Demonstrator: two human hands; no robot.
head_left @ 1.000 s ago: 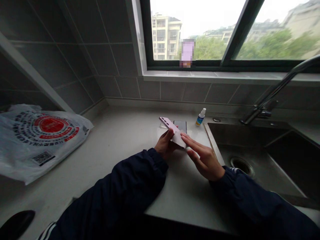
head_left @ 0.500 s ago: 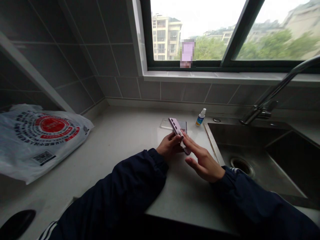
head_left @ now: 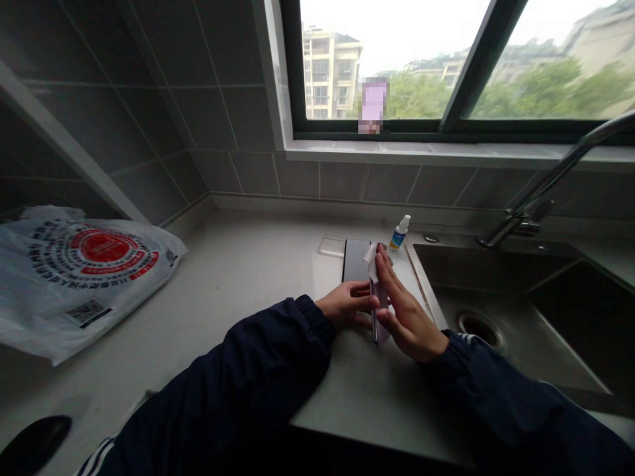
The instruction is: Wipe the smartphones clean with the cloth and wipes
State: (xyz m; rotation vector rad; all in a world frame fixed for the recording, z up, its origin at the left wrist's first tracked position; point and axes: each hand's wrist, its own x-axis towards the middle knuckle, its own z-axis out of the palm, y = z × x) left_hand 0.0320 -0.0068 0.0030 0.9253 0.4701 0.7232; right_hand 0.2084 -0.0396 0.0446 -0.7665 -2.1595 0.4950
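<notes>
We see the phone (head_left: 374,329) stood on its long edge on the counter (head_left: 258,277), just left of the sink (head_left: 501,291), so that only its thin side shows between the two hands. The left hand (head_left: 350,305) holds it from the left, fingers curled and pinched on its near part. The right hand (head_left: 404,314) lies flat against its other side, fingers straight and close together, not curled round anything. Under those fingertips (head_left: 381,259) sits a small white cloth (head_left: 370,254), pressed to the far end of the phone.

Just beyond the left hand a dark flat slab (head_left: 355,259) lies on the counter, and beside it, to the left, a clear case (head_left: 331,246). A small spray bottle (head_left: 398,233) stands upright near the sink's back corner, close to the cloth. The tap (head_left: 540,192) leans over the sink from the right. Well apart, at the far left, a white plastic bag (head_left: 84,277) with red print lies on the counter.
</notes>
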